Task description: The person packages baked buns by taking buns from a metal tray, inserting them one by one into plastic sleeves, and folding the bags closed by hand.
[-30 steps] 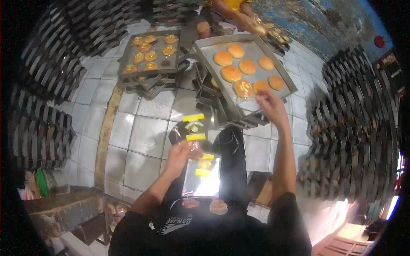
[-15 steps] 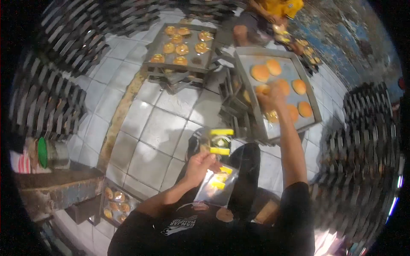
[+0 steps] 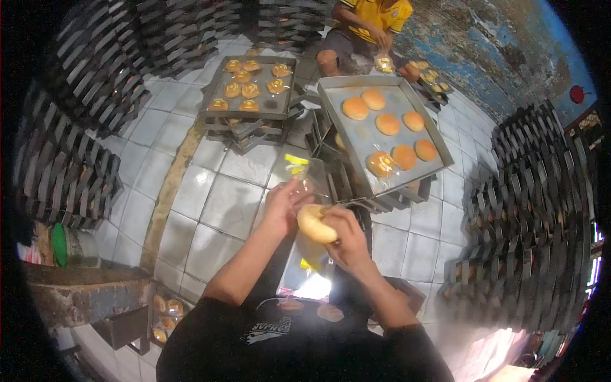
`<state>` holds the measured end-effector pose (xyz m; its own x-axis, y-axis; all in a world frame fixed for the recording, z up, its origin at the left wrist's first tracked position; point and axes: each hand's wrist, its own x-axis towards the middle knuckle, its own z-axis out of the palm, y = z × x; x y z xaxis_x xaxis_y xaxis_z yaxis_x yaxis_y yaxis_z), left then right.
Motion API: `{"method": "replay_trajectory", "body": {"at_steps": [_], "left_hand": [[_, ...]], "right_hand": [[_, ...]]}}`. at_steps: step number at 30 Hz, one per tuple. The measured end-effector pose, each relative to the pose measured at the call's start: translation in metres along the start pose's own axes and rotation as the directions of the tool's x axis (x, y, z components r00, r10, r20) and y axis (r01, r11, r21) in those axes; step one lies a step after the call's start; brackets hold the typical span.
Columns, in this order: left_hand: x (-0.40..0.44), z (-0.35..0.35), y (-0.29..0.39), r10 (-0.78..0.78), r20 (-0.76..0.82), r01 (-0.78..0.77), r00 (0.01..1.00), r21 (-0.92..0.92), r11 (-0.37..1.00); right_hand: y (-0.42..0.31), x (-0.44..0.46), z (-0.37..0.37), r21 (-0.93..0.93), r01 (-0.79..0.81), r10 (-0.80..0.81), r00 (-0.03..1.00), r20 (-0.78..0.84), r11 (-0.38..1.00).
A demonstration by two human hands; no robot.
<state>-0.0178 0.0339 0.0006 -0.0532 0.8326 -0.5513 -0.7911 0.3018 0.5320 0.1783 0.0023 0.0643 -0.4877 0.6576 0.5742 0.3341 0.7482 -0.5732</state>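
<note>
1. Centrally, the right hand (image 3: 348, 240) grips a pale bun (image 3: 316, 224) between thumb and fingers, over the person's lap.
2. The left hand (image 3: 282, 205) pinches a clear wrapper (image 3: 308, 173) with yellow print, its far end pointing away from the body; the bun is right beside this hand, and whether it touches the plastic is hard to tell.
3. Below the hands, more clear plastic (image 3: 310, 265) with a yellow mark lies on the lap, shining brightly at its near end.
4. Ahead and to the right, a tilted tray (image 3: 375, 83) sits on top of other trays. It carries six uncovered golden buns (image 3: 387, 124) and, near its close edge, one bun in clear plastic (image 3: 382, 164).
5. Ahead and to the left, another tray (image 3: 267, 107) bears several topped buns (image 3: 250, 90), also on a stack.
6. Beyond the right-hand tray, another person (image 3: 372, 22) in a yellow shirt sits with hands near a packaged bun (image 3: 384, 63).
7. Tall stacks of dark trays (image 3: 522, 210) stand on both sides of the tiled floor (image 3: 219, 200).
</note>
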Motion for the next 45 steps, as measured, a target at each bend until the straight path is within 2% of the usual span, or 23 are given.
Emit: {"method": "replay_trajectory", "body": {"at_steps": [3,4,7,11,12,13,16,19,20,22,23,25,27,30,33,35,36,37,39,40,41,43,45], "left_hand": [[-0.019,0.023,-0.009,-0.102,0.153,0.115,0.983,-0.079,0.99],[-0.026,0.027,-0.008,-0.124,0.13,0.126,0.984,-0.01,0.992],[-0.057,0.036,-0.009,-0.101,0.199,0.111,0.975,-0.037,0.993],[-0.05,0.007,0.004,-0.17,0.135,0.187,0.976,-0.125,0.974],[-0.02,-0.03,-0.003,-0.138,0.328,0.211,0.935,-0.2,0.957],[-0.026,-0.033,-0.006,-0.135,0.315,0.202,0.939,-0.191,0.96],[-0.063,-0.005,-0.039,0.206,0.207,-0.222,0.957,0.062,0.973],[-0.055,-0.01,-0.037,0.268,0.269,-0.271,0.925,-0.025,0.962],[-0.043,-0.01,-0.027,0.266,0.276,-0.269,0.924,-0.026,0.963],[-0.029,-0.004,-0.008,0.153,0.458,0.051,0.876,-0.403,0.914],[-0.029,0.001,-0.019,0.152,0.456,0.057,0.877,-0.413,0.909],[-0.027,0.019,-0.043,0.334,0.094,-0.318,0.938,-0.153,0.936],[-0.022,0.013,-0.037,0.322,0.028,-0.315,0.946,-0.144,0.938],[-0.015,0.0,-0.007,0.043,0.196,0.04,0.98,-0.401,0.915],[-0.009,-0.003,-0.009,-0.007,0.241,0.073,0.971,-0.269,0.96],[-0.001,-0.018,-0.005,0.08,0.206,-0.014,0.975,-0.302,0.953],[0.0,-0.03,0.005,0.131,0.167,-0.074,0.977,-0.309,0.948],[-0.003,-0.034,0.017,0.186,0.137,-0.135,0.973,-0.318,0.938],[-0.031,-0.031,0.024,0.148,0.059,-0.118,0.987,-0.35,0.929],[-0.054,-0.022,0.019,0.061,0.204,0.0,0.977,-0.286,0.958],[-0.071,-0.021,0.012,-0.033,0.339,0.106,0.94,-0.199,0.974],[-0.056,-0.04,-0.006,-0.123,0.326,0.162,0.937,-0.097,0.982],[-0.043,-0.052,-0.013,0.326,0.119,-0.347,0.938,0.366,0.864]], "right_hand": [[0.018,-0.004,0.003,-0.312,0.055,-0.081,0.994,-0.07,0.948],[0.01,-0.003,0.003,-0.231,0.019,-0.055,0.987,-0.152,0.973],[-0.009,0.01,-0.001,-0.408,0.099,-0.124,0.992,-0.036,0.907],[-0.02,-0.004,0.038,-0.302,0.008,0.015,0.997,0.072,0.953],[-0.018,-0.019,0.06,-0.18,-0.022,0.048,0.988,0.145,0.983],[-0.013,-0.022,0.069,-0.164,-0.024,0.047,0.989,0.139,0.986],[-0.002,-0.01,0.06,-0.289,-0.003,0.042,0.991,0.129,0.957],[-0.009,0.01,0.044,-0.287,-0.02,0.068,0.985,0.157,0.958],[-0.004,0.012,0.046,-0.284,-0.02,0.075,0.981,0.182,0.959],[0.015,0.015,0.06,-0.293,-0.028,0.081,0.982,0.171,0.956],[0.024,0.015,0.064,-0.291,-0.027,0.079,0.983,0.168,0.956],[0.021,0.026,0.055,-0.33,0.01,0.039,0.989,0.141,0.944],[-0.004,0.036,0.034,-0.179,-0.004,0.044,0.974,0.222,0.984],[-0.017,0.019,0.037,0.075,-0.157,0.132,0.955,0.265,0.985],[-0.026,0.006,0.041,0.185,-0.287,0.207,0.91,0.359,0.94],[-0.055,0.004,0.016,0.806,-0.492,-0.296,0.756,0.583,0.329],[-0.06,-0.003,0.009,0.808,-0.496,-0.294,0.759,0.581,0.318],[-0.061,-0.008,0.0,0.728,-0.599,-0.256,0.686,0.681,0.334],[-0.04,-0.014,0.014,0.663,-0.622,0.214,0.776,0.593,0.417],[-0.043,0.004,0.019,0.324,-0.34,0.295,0.938,0.183,0.883],[-0.045,0.02,0.023,-0.268,-0.115,0.06,0.977,-0.204,0.956],[-0.041,0.017,0.025,-0.214,-0.047,0.019,0.991,-0.133,0.976],[-0.032,-0.002,0.028,-0.168,-0.026,0.015,0.998,-0.064,0.985]]}}
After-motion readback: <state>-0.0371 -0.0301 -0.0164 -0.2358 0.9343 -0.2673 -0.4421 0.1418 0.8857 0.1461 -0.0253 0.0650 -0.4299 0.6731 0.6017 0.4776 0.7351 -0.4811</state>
